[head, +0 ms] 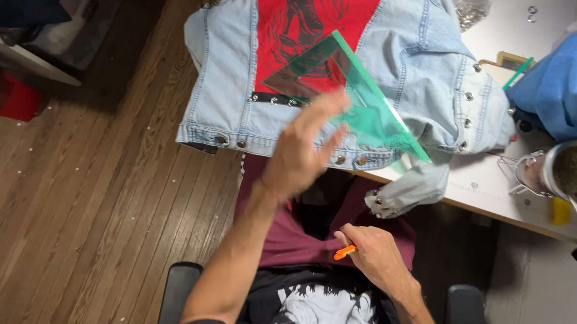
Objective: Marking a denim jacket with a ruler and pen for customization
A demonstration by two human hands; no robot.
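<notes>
We sit at the table point(487, 189) with the denim vest point(403, 59) spread on it, its red back panel up. Our left hand point(304, 147) is lifted over the lower hem, fingers spread and loose, blurred; it touches the near corner of the green triangle ruler point(359, 103), but we cannot tell if it really grips it. The ruler stands tilted on the vest, one edge raised. Our right hand point(373, 254) rests low at our lap, well apart from the left, closed around an orange marker point(344, 251).

To do this well, we think the ruler should lie flat on the cloth, pressed firmly, and the vest must be smooth under it before the marker comes near.
</notes>
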